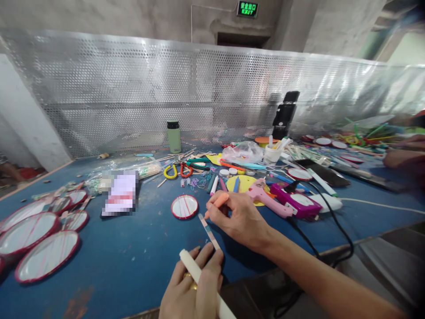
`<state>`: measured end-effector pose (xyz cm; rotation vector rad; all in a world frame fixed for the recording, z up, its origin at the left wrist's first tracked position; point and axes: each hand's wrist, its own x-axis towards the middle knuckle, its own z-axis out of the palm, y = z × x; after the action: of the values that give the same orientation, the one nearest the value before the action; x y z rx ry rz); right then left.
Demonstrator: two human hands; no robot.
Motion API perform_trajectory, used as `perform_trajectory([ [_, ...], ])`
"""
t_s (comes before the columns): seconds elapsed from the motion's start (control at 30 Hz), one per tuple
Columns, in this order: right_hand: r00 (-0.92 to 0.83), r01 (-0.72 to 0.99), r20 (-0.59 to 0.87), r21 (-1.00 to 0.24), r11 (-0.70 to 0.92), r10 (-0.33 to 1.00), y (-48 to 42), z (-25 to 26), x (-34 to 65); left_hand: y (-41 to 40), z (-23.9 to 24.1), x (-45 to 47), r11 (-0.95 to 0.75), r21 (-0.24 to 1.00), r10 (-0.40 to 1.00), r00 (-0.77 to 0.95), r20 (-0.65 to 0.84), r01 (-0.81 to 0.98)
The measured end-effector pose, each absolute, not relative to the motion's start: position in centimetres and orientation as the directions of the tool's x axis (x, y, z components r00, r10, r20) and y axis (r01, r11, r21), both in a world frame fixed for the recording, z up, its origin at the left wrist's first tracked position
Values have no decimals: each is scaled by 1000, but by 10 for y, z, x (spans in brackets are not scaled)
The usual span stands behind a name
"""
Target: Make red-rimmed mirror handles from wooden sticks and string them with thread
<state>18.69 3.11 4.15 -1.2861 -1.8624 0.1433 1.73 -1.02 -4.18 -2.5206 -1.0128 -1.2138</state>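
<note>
Near the front edge of the table, my left hand (pixel 184 294) is closed, pinching one end of a narrow craft stick (pixel 215 241) with pink and dark bands. A cream-coloured marker (pixel 191 263) also lies in that hand, running across the fingers. My right hand (pixel 245 219) grips an orange marker (pixel 220 200), its lower end close to the stick's far end; whether the tip touches cannot be told. Just beyond the stick lies a small round disc (pixel 184 207) with a red rim and pink lines.
Larger red-rimmed discs (pixel 48 256) overlap at the left, near a blurred-out phone (pixel 120 192). To the right are a pink glue gun (pixel 270 199), a purple box (pixel 295 201) and cables. Pliers (pixel 171 172), a green bottle (pixel 173 137) and a pen cup (pixel 272 154) stand behind. A co-worker's hand (pixel 403 153) shows at far right.
</note>
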Motion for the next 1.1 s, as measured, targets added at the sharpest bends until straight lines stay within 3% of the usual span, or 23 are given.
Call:
perform_trajectory([
  [0.13, -123, 712, 553, -529, 462, 824, 30, 42, 187, -9, -45, 16, -759, 158, 507, 422, 751, 631],
  [0.33, -108, 712, 585, -519, 473, 804, 31, 41, 188, -9, -37, 15, -745, 20, 470, 502, 726, 667],
  [1.1, -113, 720, 583, -511, 471, 805, 29, 41, 189, -9, -36, 16, -752, -25, 451, 541, 710, 658],
])
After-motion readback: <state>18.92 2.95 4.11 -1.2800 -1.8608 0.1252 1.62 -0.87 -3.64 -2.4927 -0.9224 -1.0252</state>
